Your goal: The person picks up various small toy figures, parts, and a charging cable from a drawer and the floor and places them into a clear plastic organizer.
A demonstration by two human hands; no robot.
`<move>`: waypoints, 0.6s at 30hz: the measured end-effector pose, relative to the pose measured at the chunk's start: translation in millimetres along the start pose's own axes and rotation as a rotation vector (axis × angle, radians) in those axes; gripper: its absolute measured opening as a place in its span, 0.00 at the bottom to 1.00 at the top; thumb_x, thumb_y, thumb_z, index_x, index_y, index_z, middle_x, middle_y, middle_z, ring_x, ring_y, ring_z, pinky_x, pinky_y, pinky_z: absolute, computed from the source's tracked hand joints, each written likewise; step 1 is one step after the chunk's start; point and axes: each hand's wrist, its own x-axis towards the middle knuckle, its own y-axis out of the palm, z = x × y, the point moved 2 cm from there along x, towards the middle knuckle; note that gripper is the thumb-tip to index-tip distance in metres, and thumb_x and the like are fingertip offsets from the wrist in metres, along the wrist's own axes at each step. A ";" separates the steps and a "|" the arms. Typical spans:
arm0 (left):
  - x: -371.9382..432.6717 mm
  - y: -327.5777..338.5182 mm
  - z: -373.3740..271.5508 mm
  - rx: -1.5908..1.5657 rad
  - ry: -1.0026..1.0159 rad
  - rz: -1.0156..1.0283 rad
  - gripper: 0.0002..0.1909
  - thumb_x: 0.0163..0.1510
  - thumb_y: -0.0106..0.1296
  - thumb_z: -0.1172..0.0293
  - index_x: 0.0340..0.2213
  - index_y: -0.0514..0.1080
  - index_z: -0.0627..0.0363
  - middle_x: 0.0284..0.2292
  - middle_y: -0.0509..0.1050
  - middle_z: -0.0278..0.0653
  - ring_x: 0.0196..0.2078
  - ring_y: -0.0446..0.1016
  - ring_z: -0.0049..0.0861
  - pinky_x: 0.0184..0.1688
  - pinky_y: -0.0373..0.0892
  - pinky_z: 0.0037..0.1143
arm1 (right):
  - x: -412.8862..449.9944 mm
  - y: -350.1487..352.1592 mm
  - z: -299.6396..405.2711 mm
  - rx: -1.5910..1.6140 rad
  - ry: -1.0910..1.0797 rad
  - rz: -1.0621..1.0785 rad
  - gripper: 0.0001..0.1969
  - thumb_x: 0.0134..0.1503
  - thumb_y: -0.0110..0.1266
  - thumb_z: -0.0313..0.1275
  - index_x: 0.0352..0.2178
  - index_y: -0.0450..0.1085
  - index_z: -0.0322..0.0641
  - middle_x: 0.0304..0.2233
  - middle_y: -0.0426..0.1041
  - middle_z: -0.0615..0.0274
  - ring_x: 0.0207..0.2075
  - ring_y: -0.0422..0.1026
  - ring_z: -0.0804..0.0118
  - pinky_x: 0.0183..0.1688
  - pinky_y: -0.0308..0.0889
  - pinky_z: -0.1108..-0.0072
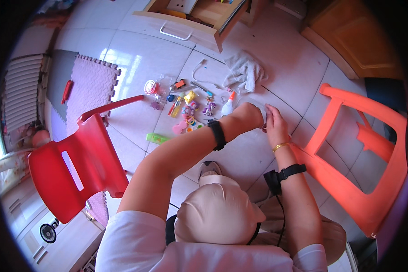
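My left hand (pixel 251 115) is bent inward with its fingers curled out of sight at a piece of clear plastic (pixel 255 102). Close beside it, my right hand (pixel 275 125) has its fingers stretched up along the plastic's right side; its grip is hidden. Left of my left hand, a white glue bottle with an orange tip (pixel 228 105) lies on the tiles. Farther left are a purple-maned toy pony (pixel 209 108), a yellow toy (pixel 190 97), a pink toy piece (pixel 180 127) and a round red-and-white lid (pixel 151 87). A grey cloth (pixel 246 73) lies crumpled beyond the bottle.
A red plastic chair (pixel 85 163) stands at left, an orange plastic chair (pixel 312 155) at right. An open wooden drawer (pixel 190 29) juts out at the top. A white cable (pixel 194 75), a green box (pixel 157 138) and foam mats (pixel 88 81) lie on the floor.
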 end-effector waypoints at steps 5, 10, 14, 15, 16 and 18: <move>-24.2 -53.1 17.7 -0.158 -0.068 -0.456 0.05 0.46 0.51 0.74 0.29 0.71 0.58 0.26 0.73 0.39 0.29 0.77 0.36 0.28 0.73 0.32 | 10.6 5.7 -3.9 -0.067 -0.136 -0.049 0.13 0.64 0.45 0.29 0.49 0.69 0.39 0.32 0.77 0.49 0.22 0.75 0.62 0.28 0.70 0.72; -72.7 -55.7 60.6 -0.329 -0.540 -0.589 0.10 0.49 0.49 0.75 0.35 0.74 0.56 0.33 0.74 0.42 0.35 0.76 0.38 0.34 0.73 0.32 | 16.4 15.2 7.9 0.016 -0.059 0.002 0.15 0.65 0.45 0.30 0.51 0.67 0.39 0.39 0.77 0.47 0.29 0.78 0.57 0.34 0.72 0.71; -106.1 -14.6 82.8 -0.393 -0.782 -0.493 0.07 0.53 0.50 0.72 0.33 0.77 0.57 0.28 0.77 0.43 0.30 0.76 0.42 0.33 0.72 0.35 | 20.1 16.1 6.8 -0.044 -0.095 -0.014 0.18 0.65 0.45 0.35 0.52 0.66 0.39 0.45 0.75 0.42 0.48 0.74 0.47 0.49 0.69 0.68; -109.5 -10.2 75.4 -0.479 -0.771 -0.493 0.07 0.54 0.51 0.71 0.32 0.76 0.58 0.27 0.77 0.45 0.29 0.77 0.43 0.32 0.72 0.36 | 17.8 16.5 2.1 -0.051 -0.089 -0.012 0.18 0.65 0.45 0.35 0.52 0.66 0.39 0.45 0.75 0.42 0.48 0.74 0.47 0.49 0.69 0.68; -110.7 -5.8 69.6 -0.565 -0.760 -0.492 0.07 0.55 0.51 0.69 0.30 0.76 0.59 0.25 0.77 0.47 0.28 0.77 0.44 0.32 0.72 0.37 | 15.5 17.7 -4.5 -0.117 -0.074 -0.017 0.19 0.65 0.45 0.37 0.53 0.66 0.39 0.45 0.74 0.41 0.48 0.74 0.46 0.49 0.69 0.67; -104.9 -4.8 67.5 -0.546 -0.744 -0.487 0.08 0.55 0.51 0.69 0.29 0.76 0.60 0.25 0.77 0.48 0.28 0.77 0.45 0.32 0.71 0.37 | 19.2 15.5 -9.8 -0.190 -0.057 -0.024 0.20 0.65 0.45 0.38 0.53 0.65 0.39 0.45 0.74 0.40 0.48 0.74 0.46 0.49 0.69 0.67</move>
